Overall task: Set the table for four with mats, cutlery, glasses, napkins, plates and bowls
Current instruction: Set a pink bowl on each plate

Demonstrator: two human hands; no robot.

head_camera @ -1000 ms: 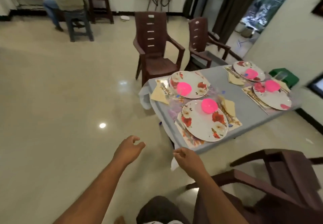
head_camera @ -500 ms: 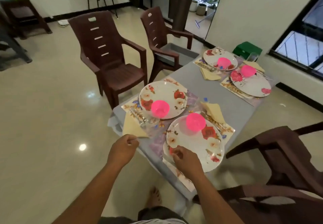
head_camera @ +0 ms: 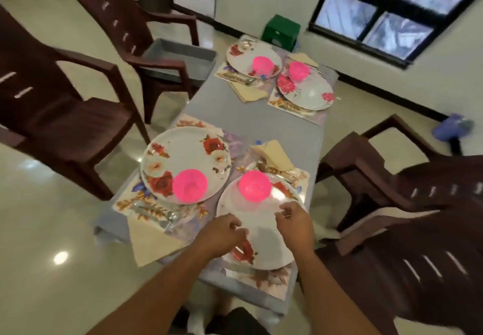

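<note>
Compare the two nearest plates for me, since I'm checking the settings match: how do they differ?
The near left plate lies untouched, while both hands, left and right, hover over the near right plate. The near left plate's pink bowl sits at its near edge; the near right plate's pink bowl sits at its far edge. Both are white, floral, on mats.

4 floral plates (head_camera: 184, 157) on mats, each w/ pink bowl (head_camera: 190, 185).

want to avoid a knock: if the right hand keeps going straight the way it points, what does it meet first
Probably the pink bowl on the near plate: the right hand hovers just short of it, though height above the plate is unclear.
</note>
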